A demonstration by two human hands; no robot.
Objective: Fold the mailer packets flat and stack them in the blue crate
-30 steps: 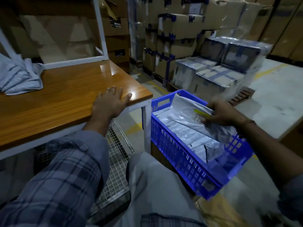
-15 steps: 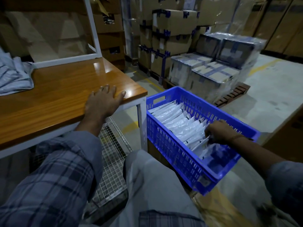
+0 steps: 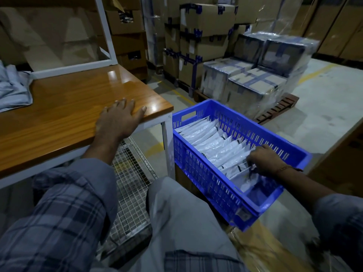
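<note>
The blue crate (image 3: pixel 196 163) sits at my right knee on a cardboard box (image 3: pixel 257 252). A row of white folded mailer packets (image 3: pixel 212 142) stands on edge inside it, from the far end to near the front. My right hand (image 3: pixel 265 160) is down in the crate at the near end of the row. Its fingers curl over the top edge of the nearest packet (image 3: pixel 242 180). My left hand (image 3: pixel 119 119) rests flat, fingers spread, on the corner of the wooden table (image 3: pixel 68 114). A heap of grey unfolded mailers (image 3: pixel 13 89) lies at the table's far left.
A wire mesh shelf (image 3: pixel 129 173) hangs under the table by my knees. Plastic-wrapped boxes on a pallet (image 3: pixel 255 79) stand just beyond the crate. Stacked cardboard cartons (image 3: pixel 206 26) line the back. A white metal frame (image 3: pixel 106 36) rises from the table's rear.
One second ago my right hand held a packet above the crate. It has since lowered it into the near end of the row and stayed there. My left hand has not moved.
</note>
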